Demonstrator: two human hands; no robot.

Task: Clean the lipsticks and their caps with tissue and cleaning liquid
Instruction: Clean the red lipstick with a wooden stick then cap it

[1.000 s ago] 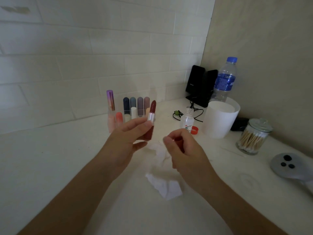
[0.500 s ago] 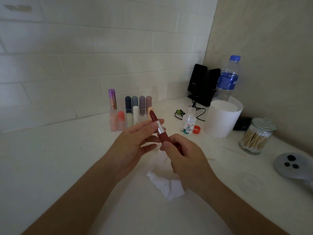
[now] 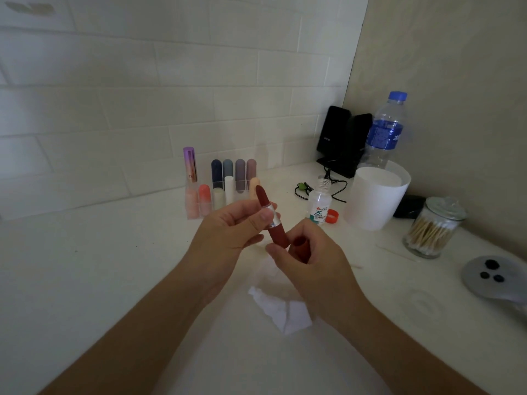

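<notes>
Right now, the left grip (image 3: 228,232) is pinching the lipstick (image 3: 278,236) above the counter (image 3: 114,266) while the right grip (image 3: 316,269) is curling round its cap (image 3: 300,246), and the bare bullet (image 3: 261,195) is probably risking a smear or snap if the cap is going on crooked.

We see a white tabletop (image 3: 99,266) meeting a white tiled wall (image 3: 142,95) behind and a plain beige wall (image 3: 445,67) on the right; two black speakers (image 3: 342,138) stand in the corner, a black cable (image 3: 302,189) trailing from them; a blue-capped water bottle (image 3: 385,132) stands behind a white cup (image 3: 376,201); right of the cup, a lidded glass jar (image 3: 433,229) holds cotton swabs; a grey disc (image 3: 493,276) with three dark spots lies near the right edge.
</notes>
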